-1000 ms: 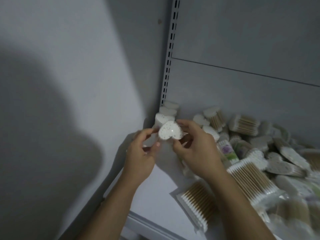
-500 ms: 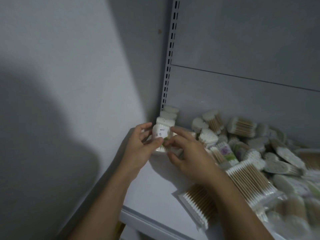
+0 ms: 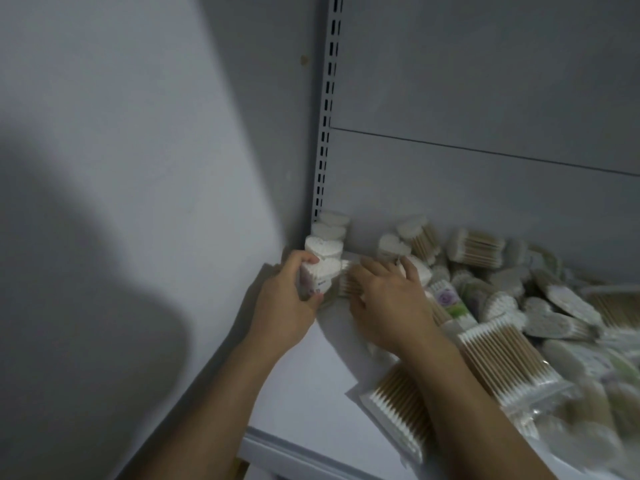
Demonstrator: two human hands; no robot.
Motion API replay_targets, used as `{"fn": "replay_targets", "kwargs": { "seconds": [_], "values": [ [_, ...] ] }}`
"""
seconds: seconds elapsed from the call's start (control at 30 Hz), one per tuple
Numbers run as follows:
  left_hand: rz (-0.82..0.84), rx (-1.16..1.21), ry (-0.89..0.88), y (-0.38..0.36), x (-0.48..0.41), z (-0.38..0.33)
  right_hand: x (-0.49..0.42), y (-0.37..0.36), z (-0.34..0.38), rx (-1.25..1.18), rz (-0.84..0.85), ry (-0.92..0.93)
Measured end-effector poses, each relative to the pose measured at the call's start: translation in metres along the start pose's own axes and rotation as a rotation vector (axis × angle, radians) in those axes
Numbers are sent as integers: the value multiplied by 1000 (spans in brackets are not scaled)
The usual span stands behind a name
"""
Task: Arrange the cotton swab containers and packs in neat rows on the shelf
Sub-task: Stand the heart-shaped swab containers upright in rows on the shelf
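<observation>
So, what closes in the place where you work?
On my left stands the grey side wall (image 3: pixel 138 168), behind is the back panel (image 3: pixel 485 81), and the slotted upright (image 3: pixel 327 116) runs down the corner between them. Under them lies the white shelf (image 3: pixel 304 386); its front edge shows at the bottom.

Where is there free room on it?
A bare strip goes from the front edge up to the corner, along the wall. To the right of it, the heap (image 3: pixel 519 289) of swab containers covers the shelf up to the back panel. A larger pack (image 3: pixel 502 362) lies at the border of the heap, just right of my forearm. One flat pack (image 3: pixel 398 407) lies partly under that forearm, near the front edge.

And your hands?
My left hand (image 3: pixel 284 306) grips a heart-shaped container (image 3: pixel 317 277), thumb on top and fingers under it, close to the wall. It stands right against the front end of the row (image 3: pixel 325 242) of the same containers, which goes back to the upright.

And the right one?
My right hand (image 3: pixel 391 306) is just beside it, fingers over a second container (image 3: pixel 348 282) that lies on its side. Whether they clamp it, I cannot tell.
</observation>
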State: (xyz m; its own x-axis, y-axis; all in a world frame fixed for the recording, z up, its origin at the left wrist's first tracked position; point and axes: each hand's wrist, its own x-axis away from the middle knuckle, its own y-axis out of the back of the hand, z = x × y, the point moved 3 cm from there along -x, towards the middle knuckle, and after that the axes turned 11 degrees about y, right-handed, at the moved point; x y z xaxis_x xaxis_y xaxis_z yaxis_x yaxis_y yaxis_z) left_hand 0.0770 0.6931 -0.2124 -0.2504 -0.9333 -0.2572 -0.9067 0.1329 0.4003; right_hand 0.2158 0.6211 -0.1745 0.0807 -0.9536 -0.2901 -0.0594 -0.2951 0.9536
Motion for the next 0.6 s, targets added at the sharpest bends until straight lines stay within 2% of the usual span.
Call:
{"fn": "replay_targets", "kwargs": {
  "seconds": [0.13, 0.2, 0.33, 0.53, 0.6],
  "values": [
    [-62, -185, -97, -3, -5, -9, 2, -3, -2, 23, 49, -11],
    [-81, -207, -111, -6, -3, -7, 2, -1, -1, 24, 31, -38],
    [-110, -195, -157, -6, 2, -3, 3, -2, -4, 4, 102, -81],
    [-98, -193, -206, 2, 2, 3, 5, -1, -5, -32, 40, -50],
    [-103, -201, -187, 3, 3, 4, 5, -2, -5, -28, -26, -43]
  ]
}}
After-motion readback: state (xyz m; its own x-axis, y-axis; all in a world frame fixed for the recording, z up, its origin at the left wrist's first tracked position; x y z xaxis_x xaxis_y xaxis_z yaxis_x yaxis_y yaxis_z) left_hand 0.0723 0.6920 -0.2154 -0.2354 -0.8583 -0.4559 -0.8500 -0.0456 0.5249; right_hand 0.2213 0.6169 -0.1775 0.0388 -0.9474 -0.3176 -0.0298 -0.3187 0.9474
